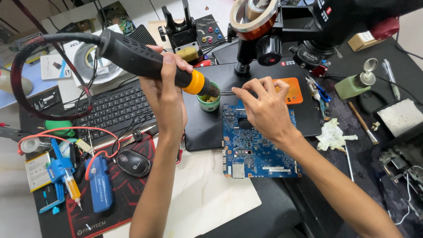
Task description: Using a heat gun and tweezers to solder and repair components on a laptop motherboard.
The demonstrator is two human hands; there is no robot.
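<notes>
The left hand [167, 83] is raised above the bench with its forearm rising from the near edge, fingers wrapped tight round the black handle of a soldering iron [145, 59]. The iron's yellow collar and dark tip slant down to the right, ending over a small green pot [208, 102]. A braided black-and-red cable loops away from the handle to the far left.

The right hand [264, 105] reaches in from the near right, palm down, thumb and forefinger pinched on something thin and dark at the iron's tip; what it is cannot be told. Under this hand lies one blue circuit board [255, 147], flat on a black mat [202, 128], right of centre.

One black keyboard [115, 108] and one mouse [133, 162] sit to the left. One microscope [304, 31] stands at the far side above the board.
</notes>
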